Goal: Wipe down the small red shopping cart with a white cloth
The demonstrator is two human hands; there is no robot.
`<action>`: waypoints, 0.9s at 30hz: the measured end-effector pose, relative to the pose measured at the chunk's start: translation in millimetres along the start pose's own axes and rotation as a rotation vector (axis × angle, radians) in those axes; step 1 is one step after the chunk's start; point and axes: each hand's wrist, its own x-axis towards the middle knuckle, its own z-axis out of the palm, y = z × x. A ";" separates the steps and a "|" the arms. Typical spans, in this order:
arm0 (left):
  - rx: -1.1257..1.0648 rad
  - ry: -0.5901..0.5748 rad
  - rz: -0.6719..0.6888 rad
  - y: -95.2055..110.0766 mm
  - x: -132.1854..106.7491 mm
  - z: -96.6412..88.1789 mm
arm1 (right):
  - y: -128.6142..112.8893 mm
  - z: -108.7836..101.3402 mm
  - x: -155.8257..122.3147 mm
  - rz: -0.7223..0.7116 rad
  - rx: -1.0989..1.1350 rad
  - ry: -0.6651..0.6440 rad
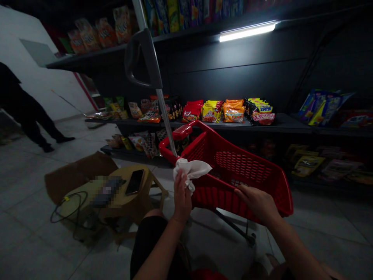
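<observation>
Much of the red plastic shopping-basket cart with slotted walls [247, 163] is hard to make out: its floor lies in shadow, and its underside and wheels sink into the dark below the hands. The crumpled white cloth [194, 169] covers the near corner of the cart's handle end, hiding the foot of the slim silvery metal pole [166, 112], whose top is cut off by the upper edge. The left hand [182, 196] has its fingers drawn close together on the cloth; how tightly they pinch it cannot be told. The cloth bunches at and above those fingertips, its loose end pointing right, toward the basket's interior. The right hand [259, 200] holds the cart's near rim with bent fingers, some of them out of sight.

The cart lies directly beyond both hands, its long axis running from the handle end, above the left fingers, down to the far end, right of the right fingers. The pole leans up and leftward from the left fingers, bearing a dark grey loop-shaped grip [153, 62]. Left of those fingers, a black phone [135, 182] rests on a tan plastic stool [147, 186] beside a pixelated object.
</observation>
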 end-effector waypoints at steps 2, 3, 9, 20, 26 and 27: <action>-0.038 0.112 -0.115 -5.0 12.2 -2.8 | 0.7 2.5 -0.9 -0.011 -0.001 0.006; -0.043 0.119 -0.141 -7.5 20.1 -0.1 | 0.8 4.5 -1.7 -0.015 -0.004 0.015; 0.033 -0.021 -0.134 -31.1 17.6 44.4 | -4.3 12.5 -3.8 -0.006 -0.042 0.076; -0.322 -0.072 -0.522 -39.8 -39.8 87.7 | -15.9 14.2 11.1 0.072 -0.159 0.117; -0.157 0.023 -0.211 -40.5 54.1 91.5 | -10.6 14.0 5.2 0.055 -0.197 0.192; -0.138 0.021 -0.226 -44.6 46.0 96.0 | -9.9 14.3 4.2 0.056 -0.203 0.200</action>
